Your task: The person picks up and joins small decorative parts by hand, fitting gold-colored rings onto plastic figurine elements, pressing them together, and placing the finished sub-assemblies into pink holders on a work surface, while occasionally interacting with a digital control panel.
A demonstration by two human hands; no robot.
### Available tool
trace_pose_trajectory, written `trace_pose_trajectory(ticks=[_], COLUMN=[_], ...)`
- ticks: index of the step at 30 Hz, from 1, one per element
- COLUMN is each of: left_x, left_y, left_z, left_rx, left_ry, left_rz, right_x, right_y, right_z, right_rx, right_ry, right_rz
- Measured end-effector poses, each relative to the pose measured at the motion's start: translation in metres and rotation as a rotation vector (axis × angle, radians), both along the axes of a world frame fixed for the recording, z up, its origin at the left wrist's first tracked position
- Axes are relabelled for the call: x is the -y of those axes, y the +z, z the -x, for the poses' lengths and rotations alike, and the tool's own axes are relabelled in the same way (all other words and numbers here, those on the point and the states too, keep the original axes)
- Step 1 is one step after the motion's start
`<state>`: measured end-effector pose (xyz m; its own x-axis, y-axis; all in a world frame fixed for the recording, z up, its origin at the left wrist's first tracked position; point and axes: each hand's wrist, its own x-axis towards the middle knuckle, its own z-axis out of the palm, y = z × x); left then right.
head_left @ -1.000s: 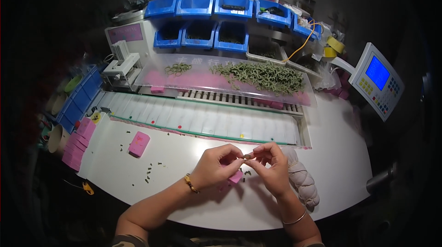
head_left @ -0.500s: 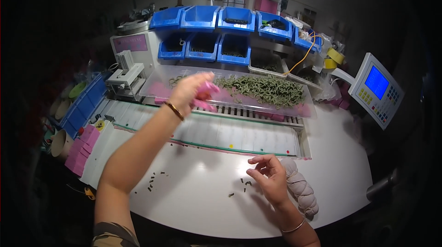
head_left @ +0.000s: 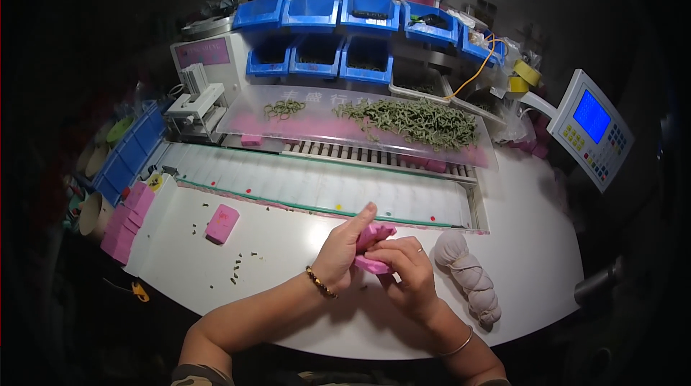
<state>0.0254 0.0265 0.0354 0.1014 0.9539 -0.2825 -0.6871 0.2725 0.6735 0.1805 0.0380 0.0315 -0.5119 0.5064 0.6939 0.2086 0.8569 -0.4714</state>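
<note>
Over the near middle of the table, my left hand [head_left: 338, 253] is wrapped round a pink piece [head_left: 374, 233] that looks like a small packet or block, its thumb pointing up. From the right, my right hand [head_left: 410, 265] presses its fingers into the gap between that piece and a second pink part below it. Whether the two parts are joined cannot be made out. Another pink block [head_left: 222, 224] with dark marks lies flat to the left. Small dark green bits [head_left: 236, 271] are scattered near it.
A wrapped beige cloth bundle [head_left: 468, 282] lies at my right. Beyond my hands runs a white channelled strip [head_left: 302, 181], then a clear tray [head_left: 317, 127] of curled green pieces. Blue bins [head_left: 312, 12] stand behind. A control panel [head_left: 592, 130] and stacked pink blocks [head_left: 129, 224] flank the table.
My left hand has come back from above the tray, bringing pink material to the near middle. My right hand, previously holding nothing visible, has closed onto it. The pink block at left now shows.
</note>
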Motion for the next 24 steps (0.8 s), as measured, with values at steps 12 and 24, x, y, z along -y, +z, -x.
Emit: trace_pose_trajectory(ticks=[12, 24], left_x=[0.008, 0.002], left_y=[0.014, -0.009], left_z=[-0.003, 0.016], left_rx=[0.176, 0.155], left_ry=[0.099, -0.006], left_rz=[-0.009, 0.144], right_x=[0.019, 0.004], right_y=[0.013, 0.035], right_z=[0.007, -0.098], right_rx=[0.182, 0.785], right_ry=[-0.073, -0.546], right_rz=[-0.306, -0.060])
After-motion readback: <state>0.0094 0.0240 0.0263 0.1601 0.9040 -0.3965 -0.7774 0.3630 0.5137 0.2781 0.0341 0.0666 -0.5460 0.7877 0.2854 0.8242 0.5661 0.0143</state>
